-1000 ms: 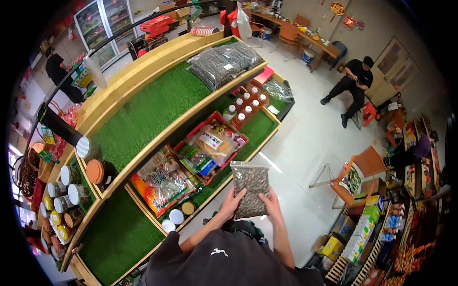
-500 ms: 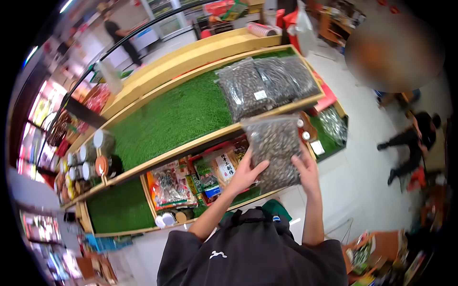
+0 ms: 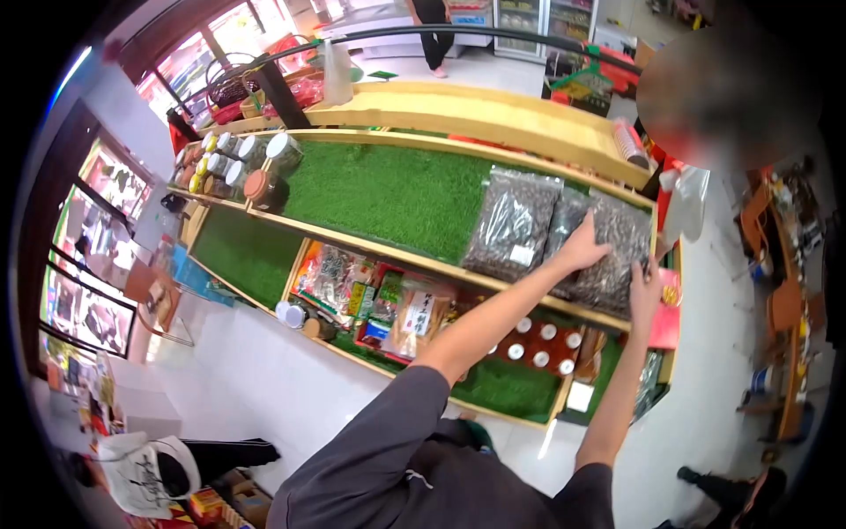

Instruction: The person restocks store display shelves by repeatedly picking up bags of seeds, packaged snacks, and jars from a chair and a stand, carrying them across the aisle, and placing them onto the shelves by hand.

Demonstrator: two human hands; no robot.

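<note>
Both my hands are at a clear plastic bag of small dark dried pieces (image 3: 622, 236), on the right end of the upper green shelf (image 3: 379, 189). My left hand (image 3: 583, 247) grips its left side, thumb over the top face. At its right edge is my right hand (image 3: 647, 280), with fingers partly hidden around the plastic. Left of it, another bag of dark pieces (image 3: 513, 220) with a white label lies flat. Between these two, a further bag (image 3: 564, 225) shows in part. I cannot tell what the pieces are.
Lidded jars (image 3: 251, 159) stand at the shelf's left end. Below are packaged foods (image 3: 419, 317), white-capped bottles (image 3: 540, 360) and a wooden shelf rim (image 3: 423, 257). One person (image 3: 432, 31) stands beyond the stand; another person (image 3: 150, 472) is at lower left.
The bag between my hands has gone from in front of the stand to the shelf's right end. Both arms now reach farther forward and right, and the view has turned.
</note>
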